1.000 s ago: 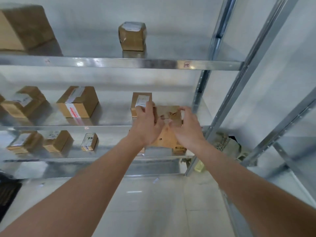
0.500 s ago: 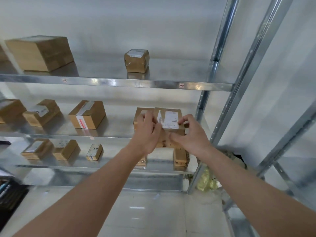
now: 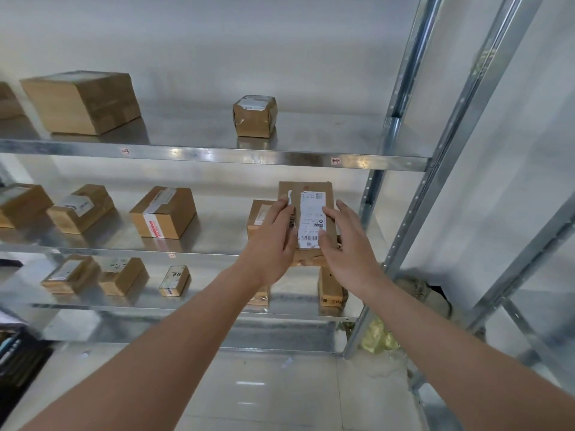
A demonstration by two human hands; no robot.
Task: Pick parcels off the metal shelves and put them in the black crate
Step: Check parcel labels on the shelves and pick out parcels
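A flat brown parcel [image 3: 330, 194] with a long white label stands upright in the air in front of the middle metal shelf [image 3: 199, 248]. My left hand [image 3: 272, 244] holds its left side with the fingers lying on its face. My right hand [image 3: 345, 247] holds its right side the same way; both thumbs are hidden behind the parcel. Another small parcel [image 3: 259, 214] sits on the shelf just behind my left hand. At the lower left edge a dark crate-like thing [image 3: 18, 362] is partly in view.
The top shelf [image 3: 217, 157] carries a large box [image 3: 84, 102] and a small taped box [image 3: 255, 116]. Several boxes [image 3: 163, 213] stand on the middle and lower shelves. Slanted steel uprights [image 3: 435, 181] rise at the right, and a yellowish bag [image 3: 378, 337] lies on the floor.
The parcel has turned so its white label faces me and has risen a little. Both hands have shifted from a curled grip to flatter fingers on its face. The camera has tilted down.
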